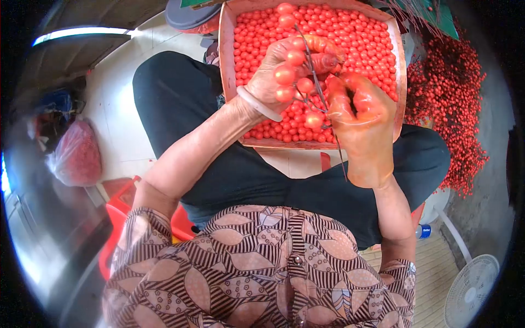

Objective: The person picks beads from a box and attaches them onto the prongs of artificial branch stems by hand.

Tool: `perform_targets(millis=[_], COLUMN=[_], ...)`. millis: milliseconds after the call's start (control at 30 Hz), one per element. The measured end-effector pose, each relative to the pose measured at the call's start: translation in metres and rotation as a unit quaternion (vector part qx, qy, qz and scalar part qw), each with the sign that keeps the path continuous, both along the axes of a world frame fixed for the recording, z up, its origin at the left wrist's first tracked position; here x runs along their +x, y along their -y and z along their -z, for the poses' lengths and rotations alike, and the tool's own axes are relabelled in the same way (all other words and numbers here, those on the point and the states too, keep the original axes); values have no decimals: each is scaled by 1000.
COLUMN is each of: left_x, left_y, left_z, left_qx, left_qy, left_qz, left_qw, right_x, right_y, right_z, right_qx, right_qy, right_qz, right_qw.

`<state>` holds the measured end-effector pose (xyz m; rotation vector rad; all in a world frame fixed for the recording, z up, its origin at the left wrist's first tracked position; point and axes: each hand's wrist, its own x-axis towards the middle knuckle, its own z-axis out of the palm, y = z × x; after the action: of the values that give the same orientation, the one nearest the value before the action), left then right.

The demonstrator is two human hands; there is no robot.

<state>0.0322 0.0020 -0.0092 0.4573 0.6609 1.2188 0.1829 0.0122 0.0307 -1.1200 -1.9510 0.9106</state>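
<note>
A thin dark twig [309,54] bearing several glossy red berry-like balls [284,75] slants down across both my hands. My left hand [281,60], bare with red-stained fingertips, has its fingers curled around the twig's upper part. My right hand [365,123], in a stained orange-yellow glove, is closed against the twig's right side, its fingertips meeting those of my left hand. What lies between the meeting fingertips is hidden. Directly beneath both hands stands a shallow box [223,49] filled with small loose red balls [257,38].
Bunches of red-berried twigs [448,104] are heaped to the right. A white fan [471,292] stands at lower right. On the left are a plastic bag of red material [79,153] and a red stool [117,210]. A grey-lidded tub [191,13] sits beyond the box.
</note>
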Motion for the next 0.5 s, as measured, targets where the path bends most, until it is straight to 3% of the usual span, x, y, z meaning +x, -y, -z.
perform_targets(millis=[200,300,333,400,433,500], left_x=[1,4,4,-1,4,2], left_y=[5,5,1,0,-1,-3], left_z=[4,4,12,10,3,-12], left_qx=[29,57,127,47,83,56], left_qy=[15,17,-12,-80,-85,-88], left_qz=[-30,-34,-27,0,-38,-90], left_qw=[999,998,991,996,992,990], right_x=[0,-2,-2,-3,-4,-6], right_y=[-1,-3,-3,-6,-10,-16], right_z=[0,0,0,3,8,-12], right_qx=[-63,-21,-34,-56,-73,-254], right_qy=[-38,3,-7,-22,-10,-77], right_qz=[9,3,11,28,39,38], right_qw=[997,1000,999,998,997,963])
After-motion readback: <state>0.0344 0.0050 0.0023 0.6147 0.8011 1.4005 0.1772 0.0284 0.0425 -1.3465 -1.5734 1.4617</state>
